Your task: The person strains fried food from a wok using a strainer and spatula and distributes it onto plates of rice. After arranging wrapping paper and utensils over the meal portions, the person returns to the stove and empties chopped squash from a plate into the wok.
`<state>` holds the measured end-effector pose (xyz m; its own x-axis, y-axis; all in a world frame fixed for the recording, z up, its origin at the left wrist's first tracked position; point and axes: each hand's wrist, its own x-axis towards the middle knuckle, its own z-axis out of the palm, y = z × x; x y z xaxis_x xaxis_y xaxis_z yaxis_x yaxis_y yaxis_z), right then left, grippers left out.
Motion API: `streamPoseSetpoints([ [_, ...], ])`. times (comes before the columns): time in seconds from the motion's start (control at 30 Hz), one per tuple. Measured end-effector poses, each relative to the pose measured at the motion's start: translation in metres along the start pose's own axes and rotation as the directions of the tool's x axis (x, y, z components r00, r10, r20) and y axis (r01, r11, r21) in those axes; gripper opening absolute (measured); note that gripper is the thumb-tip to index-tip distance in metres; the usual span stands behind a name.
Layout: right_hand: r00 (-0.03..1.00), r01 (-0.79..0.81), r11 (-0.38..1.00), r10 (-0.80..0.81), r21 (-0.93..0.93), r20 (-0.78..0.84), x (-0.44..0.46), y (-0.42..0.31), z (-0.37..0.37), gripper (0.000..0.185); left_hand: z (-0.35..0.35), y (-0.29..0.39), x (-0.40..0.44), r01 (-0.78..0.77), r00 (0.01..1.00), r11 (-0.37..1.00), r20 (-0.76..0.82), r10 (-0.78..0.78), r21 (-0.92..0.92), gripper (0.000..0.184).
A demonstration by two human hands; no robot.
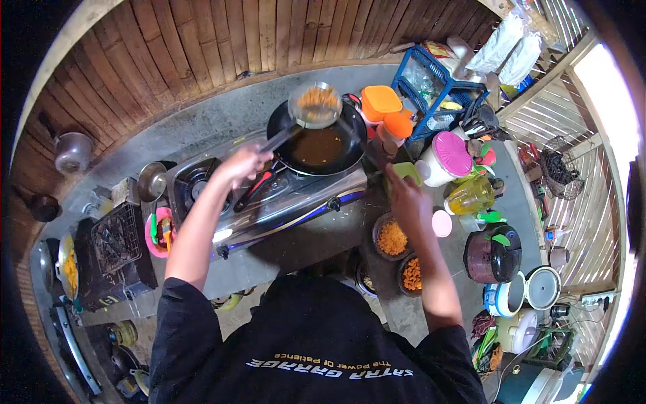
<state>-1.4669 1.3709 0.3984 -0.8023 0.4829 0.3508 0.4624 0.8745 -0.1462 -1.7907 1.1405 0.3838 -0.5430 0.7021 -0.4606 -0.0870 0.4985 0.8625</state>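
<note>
My left hand (245,165) is closed around the handle of a mesh strainer (315,120). The strainer holds small orange-brown fried pieces (319,98) and hangs over the far part of a black wok (282,124). Brown oil (316,148) lies in the wok, which sits on the gas stove's right burner. My right hand (409,198) is closed right of the wok, gripping what looks like a long thin utensil (353,132) pointing toward the strainer; motion blurs it, so its kind is unclear. Near that forearm stand bowls of orange shreds (392,238) and orange cubes (412,274).
A red-and-black handle (254,190) sticks out over the stove (269,212). Right of the wok are orange-lidded containers (381,102), a pink-lidded tub (449,149), a yellowish jug (471,196) and a dark pot (492,259). A blue rack (437,87) stands behind. Left is a grill box (114,236).
</note>
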Motion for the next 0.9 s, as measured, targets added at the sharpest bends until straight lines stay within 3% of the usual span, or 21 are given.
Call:
streamPoseSetpoints([
  [0.13, 0.994, -0.012, 0.998, 0.005, 0.07, 0.105, -0.015, 0.002, 0.017, 0.046, 0.01, -0.066, 0.035, 0.073, 0.992, 0.996, 0.104, -0.068, -0.05, 0.014],
  [0.27, 0.998, -0.017, 0.995, 0.01, 0.1, 0.068, -0.01, 0.002, -0.008, 0.046, 0.017, -0.017, -0.008, 0.114, 0.992, 0.993, 0.06, -0.115, 0.008, 0.016],
  [0.53, 0.997, 0.043, 0.998, -0.046, 0.055, 0.066, -0.021, -0.007, -0.02, 0.045, 0.013, -0.033, 0.0, 0.107, 0.992, 0.992, 0.075, -0.102, -0.068, 0.013],
  [0.63, 0.986, -0.088, 0.996, 0.083, 0.027, 0.141, -0.014, -0.02, -0.022, 0.044, 0.016, -0.032, 0.001, 0.098, 0.993, 0.993, 0.079, -0.094, -0.062, 0.012],
  [0.9, 0.997, -0.075, 0.958, 0.063, 0.275, 0.05, 0.01, 0.007, -0.03, 0.043, 0.012, -0.013, -0.016, 0.11, 0.989, 0.993, 0.105, -0.105, -0.036, 0.014],
])
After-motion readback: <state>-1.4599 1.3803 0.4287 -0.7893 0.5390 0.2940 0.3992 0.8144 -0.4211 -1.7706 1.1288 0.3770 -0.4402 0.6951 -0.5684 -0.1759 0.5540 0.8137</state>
